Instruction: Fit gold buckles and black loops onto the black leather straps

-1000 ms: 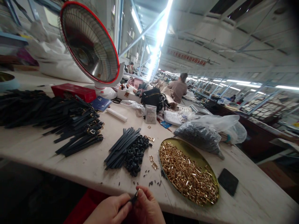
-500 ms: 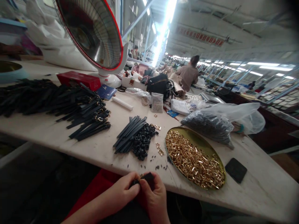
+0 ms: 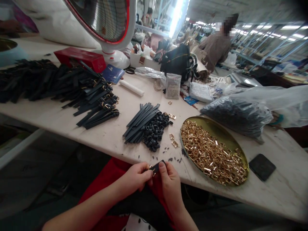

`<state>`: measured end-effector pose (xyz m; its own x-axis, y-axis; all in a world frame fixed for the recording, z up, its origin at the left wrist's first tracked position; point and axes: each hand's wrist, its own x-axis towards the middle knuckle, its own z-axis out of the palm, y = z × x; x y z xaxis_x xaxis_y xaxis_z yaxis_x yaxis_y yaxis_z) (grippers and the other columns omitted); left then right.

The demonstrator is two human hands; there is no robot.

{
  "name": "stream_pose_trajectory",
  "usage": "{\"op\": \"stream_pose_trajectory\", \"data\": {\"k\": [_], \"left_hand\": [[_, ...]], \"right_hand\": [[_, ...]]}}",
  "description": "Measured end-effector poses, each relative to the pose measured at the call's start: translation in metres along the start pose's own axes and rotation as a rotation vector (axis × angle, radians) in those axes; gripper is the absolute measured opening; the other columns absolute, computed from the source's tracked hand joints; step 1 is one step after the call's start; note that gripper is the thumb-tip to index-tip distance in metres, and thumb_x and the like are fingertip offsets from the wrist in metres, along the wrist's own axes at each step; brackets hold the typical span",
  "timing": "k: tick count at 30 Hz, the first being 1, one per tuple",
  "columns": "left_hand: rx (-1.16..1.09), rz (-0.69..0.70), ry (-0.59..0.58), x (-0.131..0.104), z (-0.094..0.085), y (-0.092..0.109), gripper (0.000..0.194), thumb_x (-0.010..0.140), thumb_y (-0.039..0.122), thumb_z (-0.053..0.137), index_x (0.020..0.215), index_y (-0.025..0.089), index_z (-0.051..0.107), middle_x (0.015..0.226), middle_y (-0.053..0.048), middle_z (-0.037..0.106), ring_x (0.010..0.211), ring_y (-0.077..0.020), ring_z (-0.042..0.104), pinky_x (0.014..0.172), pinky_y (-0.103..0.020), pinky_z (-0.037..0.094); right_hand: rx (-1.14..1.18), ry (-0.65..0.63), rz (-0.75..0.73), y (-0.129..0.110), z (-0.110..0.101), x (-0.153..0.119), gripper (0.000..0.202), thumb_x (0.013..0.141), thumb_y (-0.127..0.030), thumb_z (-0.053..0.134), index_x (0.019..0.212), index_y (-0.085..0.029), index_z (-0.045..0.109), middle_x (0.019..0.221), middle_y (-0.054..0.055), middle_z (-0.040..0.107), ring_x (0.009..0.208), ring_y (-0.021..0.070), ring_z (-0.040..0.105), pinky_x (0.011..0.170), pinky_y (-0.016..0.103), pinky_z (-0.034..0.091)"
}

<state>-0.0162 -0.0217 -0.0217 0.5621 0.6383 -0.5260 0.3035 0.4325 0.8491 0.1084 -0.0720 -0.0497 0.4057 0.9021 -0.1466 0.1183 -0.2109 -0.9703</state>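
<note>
A short dark strap (image 3: pixel 157 168) with a gold buckle (image 3: pixel 151 167) at one end is lying between the person's two hands, showing in front of the near edge of the pale table (image 3: pixel 108 136). The left hand (image 3: pixel 138 175) is pinching the buckle end between thumb and fingers, and the right hand (image 3: pixel 171 179) is gripping the other end, its thumb pressing on top. Just beyond them, small dark bits (image 3: pixel 171 159) are lying scattered on the tabletop. Past these, a bundle of flat dark strips (image 3: pixel 139 123) is resting against a heap of black loops (image 3: pixel 156 133), with a few loose gold buckles (image 3: pixel 175 144) sitting beside it. To the right, a round gold-coloured tray (image 3: pixel 216 124) is holding a mound of small gold hardware (image 3: pixel 209 154), and a flat black pad (image 3: pixel 262 166) is lying near its rim. To the left, a large pile of buckled straps (image 3: pixel 93 98) is spreading in front of a red box (image 3: pixel 80 58). Farther back, a person in a brown top (image 3: pixel 214 48) is facing away.
</note>
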Motion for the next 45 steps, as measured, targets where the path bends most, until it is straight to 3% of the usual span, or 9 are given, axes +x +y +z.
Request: {"op": "stream_pose_trajectory", "data": {"k": [6,11,14,17,20,23,29,39,45], "left_hand": [[0.126,0.062,0.042,0.0,-0.001,0.002,0.022,0.076,0.037,0.045,0.065,0.017,0.045,0.056,0.006,0.047,0.042,-0.0064,0.039,0.038,-0.017,0.028],[0.111,0.065,-0.075,-0.002,-0.007,0.006,0.028,0.076,0.042,0.048,0.066,0.017,0.046,0.056,0.006,0.05,0.041,-0.0058,0.036,0.039,-0.017,0.026],[0.123,0.04,-0.01,0.005,-0.01,0.005,0.031,0.073,0.045,0.053,0.065,0.017,0.042,0.051,0.007,0.048,0.04,-0.0058,0.036,0.038,-0.017,0.025],[0.183,0.062,0.073,0.013,-0.012,0.001,0.027,0.073,0.039,0.055,0.087,0.017,0.047,0.058,0.006,0.053,0.044,-0.0084,0.044,0.042,-0.018,0.032],[0.284,0.17,0.045,0.018,-0.012,0.002,0.024,0.08,0.032,0.048,0.1,0.019,0.05,0.065,0.005,0.056,0.055,-0.0104,0.05,0.052,-0.02,0.036],[0.306,0.205,0.069,0.021,-0.014,0.003,0.022,0.085,0.034,0.04,0.086,0.018,0.055,0.058,0.006,0.049,0.055,-0.0105,0.046,0.054,-0.02,0.034],[0.185,0.193,0.147,0.024,-0.021,-0.004,0.027,0.084,0.041,0.041,0.078,0.017,0.051,0.052,0.008,0.042,0.049,-0.0093,0.04,0.051,-0.021,0.032],[0.192,0.37,0.354,0.045,-0.014,0.011,0.028,0.082,0.042,0.041,0.074,0.017,0.051,0.051,0.006,0.045,0.05,-0.0104,0.044,0.053,-0.022,0.033],[0.207,0.406,0.314,0.045,-0.005,0.011,0.028,0.081,0.041,0.041,0.073,0.016,0.053,0.047,0.007,0.044,0.046,-0.0101,0.043,0.049,-0.021,0.033]], "right_hand": [[-0.263,-0.067,-0.497,0.0,-0.011,-0.004,0.008,0.077,-0.02,0.058,0.08,-0.023,0.064,0.075,0.003,0.064,0.071,0.0171,0.055,0.069,0.03,0.039],[-0.093,-0.078,-0.19,-0.003,-0.011,-0.002,0.011,0.078,-0.026,0.059,0.068,-0.021,0.057,0.062,-0.002,0.053,0.057,0.0127,0.048,0.053,0.024,0.037],[0.023,-0.143,-0.071,-0.003,-0.007,0.0,0.019,0.08,-0.033,0.055,0.066,-0.019,0.054,0.06,-0.003,0.05,0.056,0.0118,0.046,0.052,0.023,0.036],[0.062,-0.251,-0.048,-0.008,-0.011,0.007,0.032,0.087,-0.039,0.041,0.069,-0.019,0.056,0.063,-0.001,0.053,0.058,0.0125,0.048,0.055,0.023,0.038],[-0.047,-0.292,-0.108,-0.016,-0.019,0.032,0.04,0.089,-0.042,0.033,0.071,-0.018,0.059,0.063,0.001,0.056,0.061,0.0142,0.051,0.057,0.025,0.038],[-0.346,-0.114,-0.279,-0.02,-0.024,0.075,0.023,0.086,-0.032,0.044,0.076,-0.019,0.06,0.067,0.001,0.055,0.064,0.0152,0.051,0.06,0.025,0.038],[-0.751,-0.173,-0.531,-0.009,-0.015,0.13,0.013,0.077,-0.015,0.053,0.081,-0.02,0.064,0.077,0.004,0.056,0.069,0.017,0.051,0.064,0.027,0.037],[-0.185,-0.061,-0.262,-0.004,-0.026,0.107,0.015,0.072,-0.032,0.062,0.068,-0.017,0.058,0.062,-0.003,0.049,0.059,0.0128,0.044,0.059,0.025,0.036],[0.075,-0.194,-0.108,-0.015,-0.021,0.074,0.032,0.077,-0.047,0.052,0.076,-0.016,0.056,0.063,-0.001,0.056,0.056,0.0111,0.05,0.055,0.023,0.041]]}}
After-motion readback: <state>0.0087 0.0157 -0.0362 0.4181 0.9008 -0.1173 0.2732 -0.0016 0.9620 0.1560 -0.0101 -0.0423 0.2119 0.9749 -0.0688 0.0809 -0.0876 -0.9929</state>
